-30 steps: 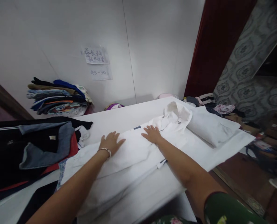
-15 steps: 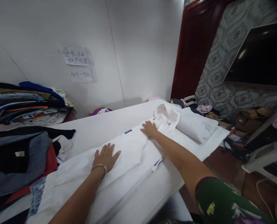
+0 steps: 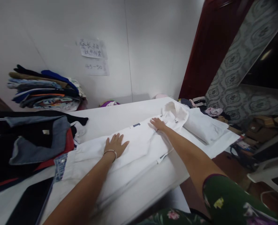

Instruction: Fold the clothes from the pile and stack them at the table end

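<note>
A white hooded jacket point(image 3: 136, 140) lies spread across the white table, its hood point(image 3: 175, 112) toward the far right. My left hand point(image 3: 116, 145) rests flat on the lower body of the jacket, fingers spread, with a bracelet at the wrist. Close to the hood, my right hand point(image 3: 158, 124) presses down on the upper part, palm down and fingers extended. Small dark patches show on the jacket, one of them a dark label point(image 3: 136, 125) along its far edge. Neither hand grips anything.
A folded white bundle point(image 3: 204, 126) sits beyond the hood. Dark and denim garments point(image 3: 40, 134) lie at the left, with a stack of folded clothes point(image 3: 47, 90) behind them. A white stool point(image 3: 270, 176) stands right of the table point(image 3: 120, 112). Handwritten papers hang on the wall.
The view has turned left, so everything sits farther right in the picture and more of the left clothes shows. Both hands stay flat on the jacket in about the same places.
</note>
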Tool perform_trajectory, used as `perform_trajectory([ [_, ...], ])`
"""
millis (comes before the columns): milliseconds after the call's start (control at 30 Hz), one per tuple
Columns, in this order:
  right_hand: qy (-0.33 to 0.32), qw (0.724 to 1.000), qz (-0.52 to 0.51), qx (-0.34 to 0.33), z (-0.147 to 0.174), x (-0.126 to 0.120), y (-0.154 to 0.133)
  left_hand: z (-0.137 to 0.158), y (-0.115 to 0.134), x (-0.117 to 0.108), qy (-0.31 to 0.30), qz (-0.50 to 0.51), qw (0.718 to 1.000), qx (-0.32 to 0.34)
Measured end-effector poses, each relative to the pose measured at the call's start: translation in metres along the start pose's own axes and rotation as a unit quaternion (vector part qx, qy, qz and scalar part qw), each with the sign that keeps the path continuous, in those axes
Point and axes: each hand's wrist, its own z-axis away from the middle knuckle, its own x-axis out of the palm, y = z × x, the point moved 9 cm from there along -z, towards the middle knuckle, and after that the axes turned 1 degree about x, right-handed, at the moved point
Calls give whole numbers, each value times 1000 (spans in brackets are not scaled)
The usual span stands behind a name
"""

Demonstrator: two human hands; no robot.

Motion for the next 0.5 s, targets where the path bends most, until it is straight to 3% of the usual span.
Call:
perform_trajectory([
  [133,32,998,-44,-31,30,-7,-33,-1,0,1,7,6,1000,5],
  [300,-29,986,-46,-158,82,33,-90,-1,-1,2,2,7,1000,-2],
  [500,-18,985,-48,-166,91,44,-91,1,0,-2,-6,8,1000,-5],
])
